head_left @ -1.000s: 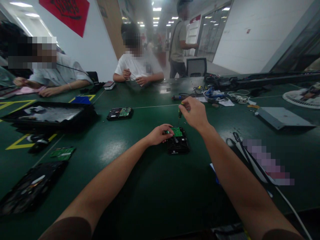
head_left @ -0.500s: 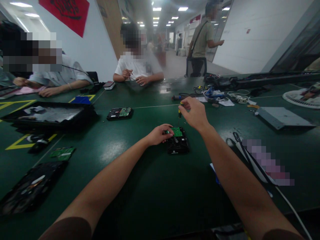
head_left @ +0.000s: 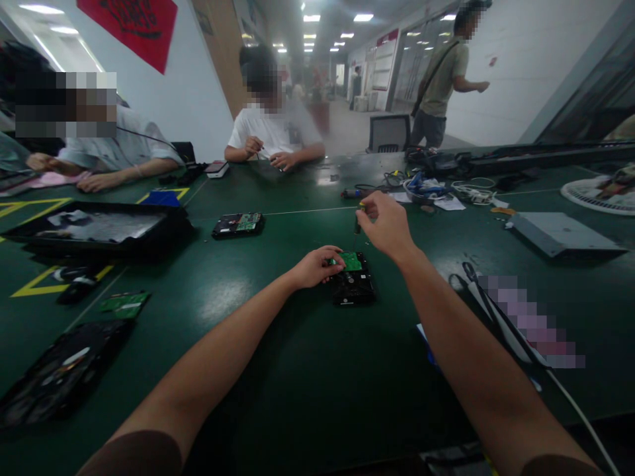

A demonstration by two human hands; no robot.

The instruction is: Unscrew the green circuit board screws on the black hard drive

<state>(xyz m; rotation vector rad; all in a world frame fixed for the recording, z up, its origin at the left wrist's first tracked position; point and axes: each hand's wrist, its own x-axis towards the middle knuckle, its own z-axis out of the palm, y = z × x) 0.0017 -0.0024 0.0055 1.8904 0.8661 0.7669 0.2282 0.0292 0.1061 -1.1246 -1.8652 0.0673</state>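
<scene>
Green table [head_left: 297, 370] across most of my feed, white walls behind, red poster [head_left: 136, 26] at the upper left. I'm only watching remotely, so what do you make of the hands?

– From my end, the right hand [head_left: 389, 221] is a bit right of center, thumb and fingers pinching the handle of a screwdriver [head_left: 357, 227]. It's pretty much upright, thin shaft pointing down.

– Down at what?

– The far part of a black hard drive [head_left: 353, 284], middle of the frame, flat on the table with a green circuit board [head_left: 352, 262] on top. Can't tell if the tip actually touches it.

– And the left hand [head_left: 320, 266]?

– Just left of center, fingers bent over the drive's left edge, right by the board. Touching, yeah, but gripping or only pressing? Can't tell on my feed.

– What else have I got?

– Second drive [head_left: 238, 225] a little up and left, black tray [head_left: 169, 231] at the left, loose green board [head_left: 124, 304] lower left, metal box [head_left: 565, 235] on the right. Oh, and a person in a white T-shirt [head_left: 272, 132] sits across the table, top middle.
</scene>
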